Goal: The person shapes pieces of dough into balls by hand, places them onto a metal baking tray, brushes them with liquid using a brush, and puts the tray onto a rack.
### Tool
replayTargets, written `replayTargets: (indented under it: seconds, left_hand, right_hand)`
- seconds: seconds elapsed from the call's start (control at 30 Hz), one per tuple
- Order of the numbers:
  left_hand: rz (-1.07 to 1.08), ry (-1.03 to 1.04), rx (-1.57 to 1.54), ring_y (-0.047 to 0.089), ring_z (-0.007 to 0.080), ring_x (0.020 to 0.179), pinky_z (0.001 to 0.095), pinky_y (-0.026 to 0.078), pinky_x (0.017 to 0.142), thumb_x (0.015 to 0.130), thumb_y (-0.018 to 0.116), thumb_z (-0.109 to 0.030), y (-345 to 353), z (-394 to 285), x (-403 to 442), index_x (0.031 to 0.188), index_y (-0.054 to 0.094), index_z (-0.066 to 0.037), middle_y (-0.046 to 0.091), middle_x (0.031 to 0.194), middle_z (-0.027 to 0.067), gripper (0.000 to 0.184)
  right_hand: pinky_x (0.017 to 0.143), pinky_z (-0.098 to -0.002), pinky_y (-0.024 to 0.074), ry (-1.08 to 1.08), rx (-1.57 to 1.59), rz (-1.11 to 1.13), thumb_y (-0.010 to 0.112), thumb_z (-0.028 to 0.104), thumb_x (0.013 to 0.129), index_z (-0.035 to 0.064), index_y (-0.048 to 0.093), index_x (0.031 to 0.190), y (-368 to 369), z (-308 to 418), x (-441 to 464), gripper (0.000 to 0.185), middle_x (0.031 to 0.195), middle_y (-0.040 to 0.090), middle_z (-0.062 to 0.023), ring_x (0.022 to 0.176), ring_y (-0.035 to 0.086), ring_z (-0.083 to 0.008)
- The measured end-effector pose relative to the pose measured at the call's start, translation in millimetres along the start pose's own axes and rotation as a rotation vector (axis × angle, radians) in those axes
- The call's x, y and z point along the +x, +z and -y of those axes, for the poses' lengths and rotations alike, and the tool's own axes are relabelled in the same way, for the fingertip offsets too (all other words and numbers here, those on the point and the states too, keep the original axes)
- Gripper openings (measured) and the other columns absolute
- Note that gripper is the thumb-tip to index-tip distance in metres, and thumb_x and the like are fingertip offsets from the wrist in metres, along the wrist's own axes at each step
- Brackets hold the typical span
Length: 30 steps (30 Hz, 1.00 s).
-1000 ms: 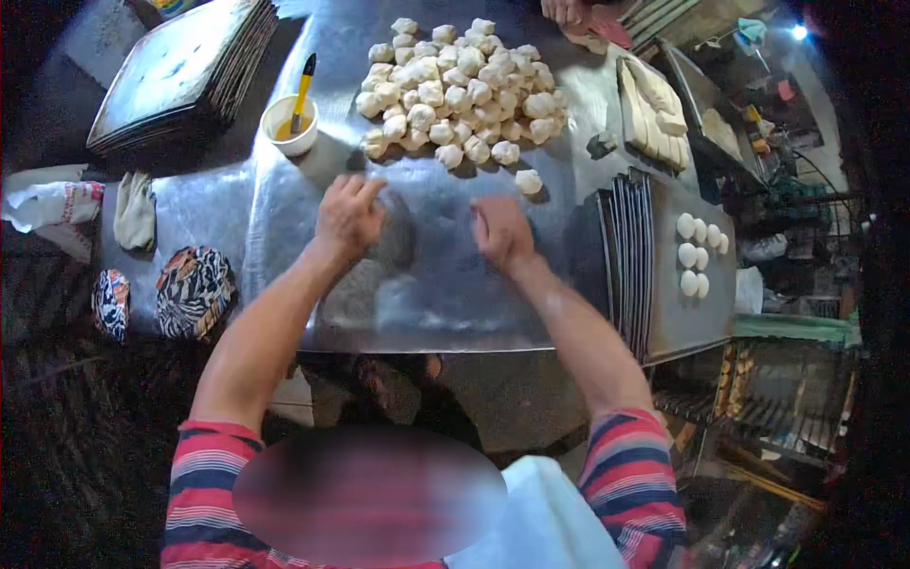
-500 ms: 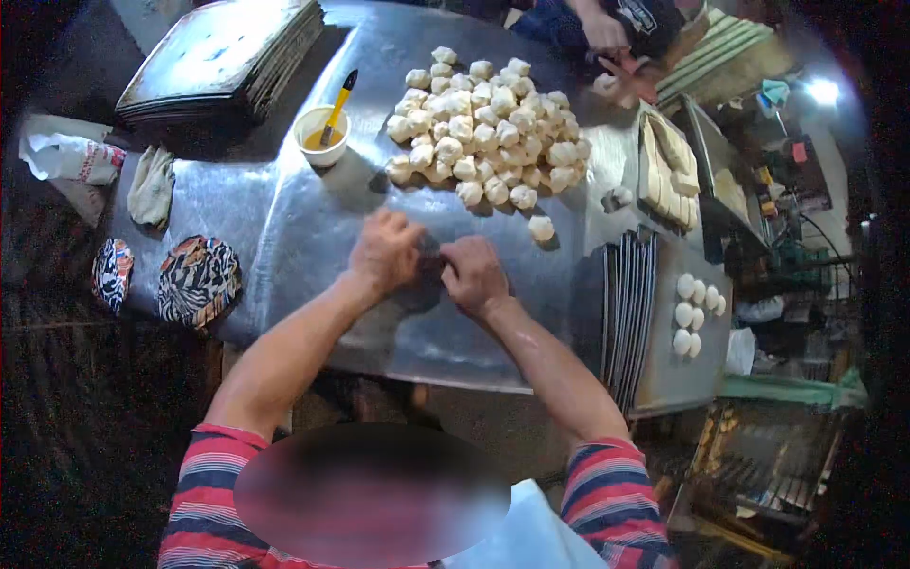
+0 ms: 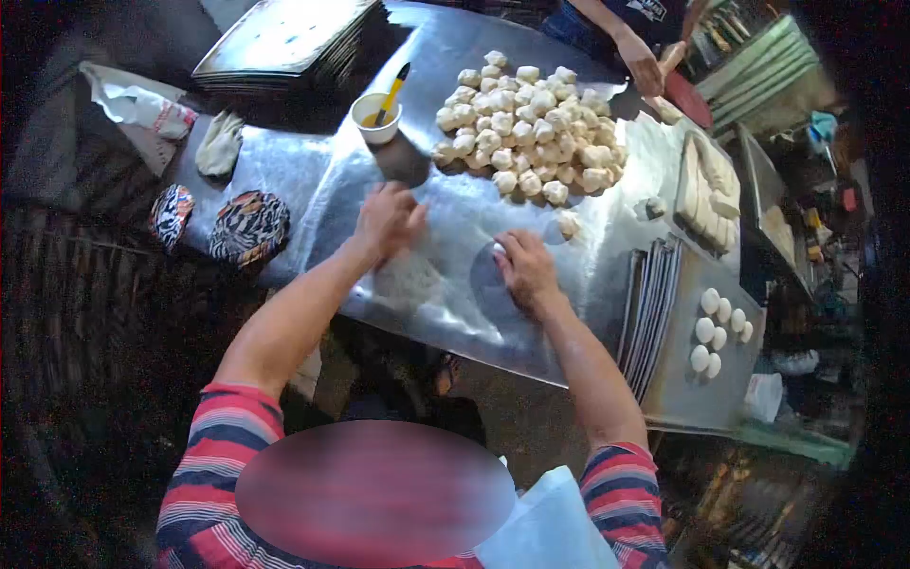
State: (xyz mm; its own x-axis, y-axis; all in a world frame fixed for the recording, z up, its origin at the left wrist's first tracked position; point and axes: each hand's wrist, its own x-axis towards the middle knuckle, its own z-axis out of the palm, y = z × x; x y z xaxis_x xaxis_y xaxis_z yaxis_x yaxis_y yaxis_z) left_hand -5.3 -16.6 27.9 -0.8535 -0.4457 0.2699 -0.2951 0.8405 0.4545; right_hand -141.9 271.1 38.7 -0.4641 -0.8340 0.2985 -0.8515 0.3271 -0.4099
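My left hand (image 3: pixel 391 223) is over the metal table, smeared by motion, so its fingers cannot be read clearly. To its right, my right hand (image 3: pixel 527 268) is low over the tabletop with its fingers curled in. A small whitish piece of dough (image 3: pixel 500 248) shows between its thumb and fingertips. Beyond both hands lies a large heap of pale dough pieces (image 3: pixel 531 128). One loose dough piece (image 3: pixel 568 224) rests apart from the heap, just past my right hand.
A white cup (image 3: pixel 379 128) holds yellow liquid and a brush (image 3: pixel 396 87). Stacked trays (image 3: pixel 284 38) stand back left; patterned cloth bundles (image 3: pixel 248 228) lie left. On a right-hand tray (image 3: pixel 730 379) are smooth dough balls (image 3: pixel 704 330). A co-worker's hand (image 3: pixel 646 74) is near a reddish tool (image 3: pixel 686 99).
My hands were close together and are now apart, the right one shifted right. The view has turned, so the table appears tilted. The co-worker's hand has moved.
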Motion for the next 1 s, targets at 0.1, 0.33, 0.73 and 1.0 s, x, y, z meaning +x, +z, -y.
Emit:
replayTargets:
  seconds: [0.1,0.33,0.73,1.0]
  left_hand:
    - [0.115,-0.22,0.07,0.054,0.0448,0.131,0.058,0.038,0.115,0.104,0.053,-0.05,1,-10,48,0.142,0.065,-0.018,0.058,0.145,0.0235,0.052]
    - [0.042,-0.103,0.255,0.011,0.0434,0.162,0.0617,0.005,0.129,0.105,0.047,-0.058,18,-7,41,0.164,0.038,-0.017,0.027,0.17,0.0274,0.072]
    - [0.267,-0.185,0.043,0.03,0.0452,0.155,0.066,0.007,0.127,0.101,0.045,-0.07,-3,-26,50,0.165,0.026,-0.002,0.039,0.164,0.0282,0.095]
    - [0.199,-0.168,0.09,0.048,0.0451,0.141,0.0686,0.007,0.126,0.099,0.043,-0.076,-6,-24,51,0.168,0.015,-0.005,0.054,0.149,0.0273,0.103]
  right_hand:
    - [0.096,-0.0432,0.0529,-0.008,-0.024,0.047,0.076,0.021,0.091,0.0132,0.069,0.121,4,-5,5,0.032,0.125,0.065,-0.0099,0.117,0.06,-0.0341]
    - [0.069,-0.0484,0.053,0.596,0.46,0.1,0.06,0.041,0.104,0.0079,0.073,0.107,9,-24,53,0.036,0.072,0.068,-0.0111,0.069,0.067,-0.0391]
    - [0.09,-0.0517,0.0454,0.191,-0.338,0.017,0.063,0.029,0.101,0.0091,0.067,0.114,5,10,92,0.024,0.1,0.069,-0.0098,0.098,0.063,-0.0359]
    - [0.095,-0.0516,0.0417,0.22,-0.471,-0.154,0.064,0.035,0.101,0.0103,0.065,0.121,32,-5,78,0.032,0.114,0.066,-0.013,0.109,0.057,-0.036]
